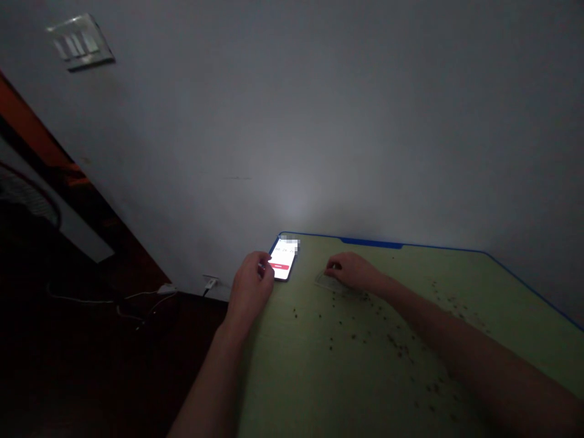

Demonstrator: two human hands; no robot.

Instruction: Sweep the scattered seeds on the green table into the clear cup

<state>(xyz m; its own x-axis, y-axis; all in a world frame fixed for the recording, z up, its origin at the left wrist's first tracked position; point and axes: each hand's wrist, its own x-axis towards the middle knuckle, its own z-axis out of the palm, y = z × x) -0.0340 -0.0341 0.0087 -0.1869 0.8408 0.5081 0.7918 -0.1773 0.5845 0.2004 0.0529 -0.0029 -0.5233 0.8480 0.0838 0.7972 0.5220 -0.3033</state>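
A lit phone (281,260) lies at the far left corner of the green tabletop, its white screen showing digits and a red button. Beside its left edge is my left hand (253,277), fingers curled together; whether they grip anything is too dark to tell. To the right of the phone, my right hand (356,271) has thumb and fingers closed in a pinch, low over a clear, thin-edged thing (320,280) whose kind I cannot make out. What sits between those fingertips is hidden. Small dark bits (353,336) lie scattered below and beside my right forearm.
The table (292,377) has a blue edge and stands against a grey wall (387,121). More small bits (456,307) lie beyond my right forearm. Left of the table, a plug with cable (210,285) and white cords (146,298) are near the dark floor. A switch plate (79,42) is high on the wall.
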